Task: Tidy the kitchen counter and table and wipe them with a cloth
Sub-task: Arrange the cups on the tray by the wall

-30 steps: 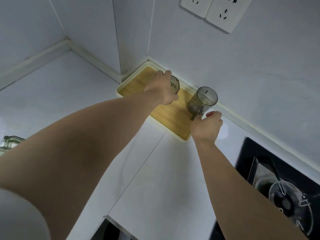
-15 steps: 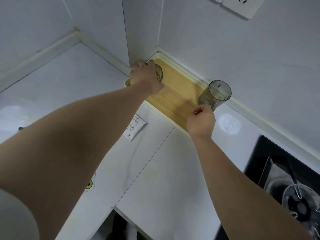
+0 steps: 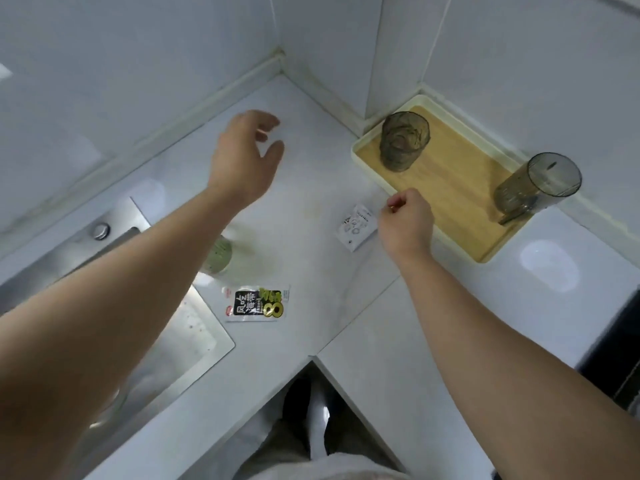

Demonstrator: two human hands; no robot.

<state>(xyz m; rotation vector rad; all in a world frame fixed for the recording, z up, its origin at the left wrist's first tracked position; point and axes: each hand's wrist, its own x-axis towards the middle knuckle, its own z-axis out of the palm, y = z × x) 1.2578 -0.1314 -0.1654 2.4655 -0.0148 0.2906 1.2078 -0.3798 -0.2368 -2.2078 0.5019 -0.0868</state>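
The clenched, empty right hand (image 3: 405,221) should pinch the white sachet (image 3: 356,226) just left of it (left hand (image 3: 244,155) hovers loose-fingered).

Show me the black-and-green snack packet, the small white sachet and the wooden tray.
black-and-green snack packet (image 3: 256,304): head view, middle of its label.
small white sachet (image 3: 356,226): head view, centre of its printed face.
wooden tray (image 3: 453,192): head view, bare wood near its middle.

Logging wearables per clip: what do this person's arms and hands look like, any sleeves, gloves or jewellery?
Left arm and right arm are bare to the frame edges, no sleeves showing. Left hand and right hand are ungloved, with no watch, bracelet or ring visible.
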